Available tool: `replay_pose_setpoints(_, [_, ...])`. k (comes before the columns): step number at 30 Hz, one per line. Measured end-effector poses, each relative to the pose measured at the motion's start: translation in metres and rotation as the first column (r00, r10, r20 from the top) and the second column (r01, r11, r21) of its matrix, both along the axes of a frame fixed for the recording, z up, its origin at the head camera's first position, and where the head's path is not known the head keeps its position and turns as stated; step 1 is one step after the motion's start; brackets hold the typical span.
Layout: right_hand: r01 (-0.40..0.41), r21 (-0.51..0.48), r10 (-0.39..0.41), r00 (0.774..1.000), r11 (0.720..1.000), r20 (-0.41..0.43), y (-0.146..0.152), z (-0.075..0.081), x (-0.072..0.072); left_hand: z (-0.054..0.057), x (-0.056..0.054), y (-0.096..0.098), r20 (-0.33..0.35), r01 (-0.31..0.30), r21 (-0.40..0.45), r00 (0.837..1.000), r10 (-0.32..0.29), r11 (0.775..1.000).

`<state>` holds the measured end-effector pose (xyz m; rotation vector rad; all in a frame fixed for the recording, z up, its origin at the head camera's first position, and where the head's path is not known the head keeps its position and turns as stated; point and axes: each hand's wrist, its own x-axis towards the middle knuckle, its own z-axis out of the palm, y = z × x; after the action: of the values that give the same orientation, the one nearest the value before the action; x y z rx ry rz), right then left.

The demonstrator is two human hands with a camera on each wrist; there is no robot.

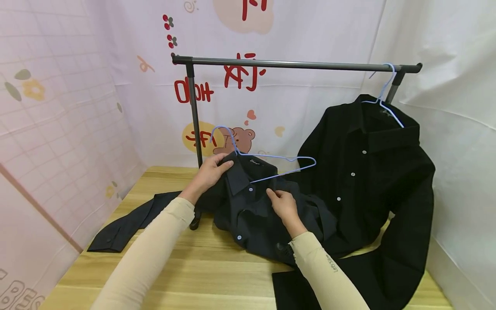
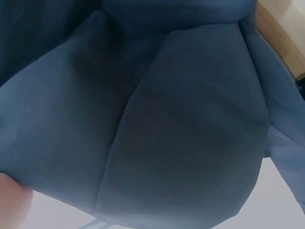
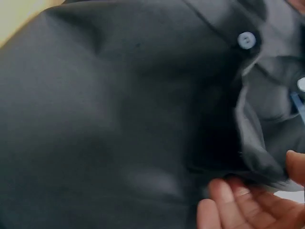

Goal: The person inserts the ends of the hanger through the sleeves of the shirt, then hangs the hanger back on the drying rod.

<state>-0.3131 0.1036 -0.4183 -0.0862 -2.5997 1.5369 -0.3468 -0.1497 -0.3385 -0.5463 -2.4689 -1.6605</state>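
A dark button-up shirt [image 1: 257, 219] lies bunched on the table with its collar raised. A light blue wire hanger [image 1: 283, 174] sits partly in its neck; one end is inside the shirt, and the other end sticks out to the right. My left hand [image 1: 211, 172] pinches the shirt at the collar and shoulder, just below the hanger's hook. Its thumb lies over the cloth. My right hand [image 1: 284, 204] grips the front edge of the shirt below the hanger. In the right wrist view, fingers [image 3: 233, 200] and thumb take the cloth near a pale button [image 3: 247, 40].
A metal clothes rack [image 1: 286, 64] stands across the back of the wooden table [image 1: 170, 267]. On its right end hangs a black shirt [image 1: 348, 172] on a blue hanger [image 1: 393, 115], its sleeve spread on the table. A dark sleeve [image 1: 131, 226] reaches out to the left.
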Motion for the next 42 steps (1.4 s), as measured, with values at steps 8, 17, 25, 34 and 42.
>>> replay_pose_setpoints(8, [0.146, -0.123, -0.157, 0.984, 0.982, -0.083, 0.016, 0.008, -0.012, 0.004, 0.002, -0.011, -0.017, -0.028, -0.008, 0.999, 0.028, 1.0])
replay_pose_setpoints(17, [0.183, -0.192, -0.211, 0.967, 0.964, -0.14, 0.029, 0.022, -0.015, 0.0, 0.0, -0.029, -0.001, -0.098, -0.157, 0.995, 0.099, 0.983])
replay_pose_setpoints(25, [-0.003, -0.297, -0.028, 0.995, 0.955, -0.098, 0.039, 0.029, -0.014, -0.017, -0.002, -0.043, -0.14, -0.14, -0.21, 0.984, 0.112, 0.968])
replay_pose_setpoints(34, [-0.145, -0.456, 0.13, 0.989, 0.878, -0.064, 0.042, 0.046, -0.008, -0.026, -0.005, -0.051, -0.184, -0.169, -0.225, 0.975, 0.129, 0.96])
replay_pose_setpoints(42, [-0.183, -0.541, 0.158, 0.983, 0.821, -0.093, 0.043, 0.046, -0.011, -0.027, -0.002, -0.051, -0.188, -0.198, -0.242, 0.97, 0.154, 0.95])
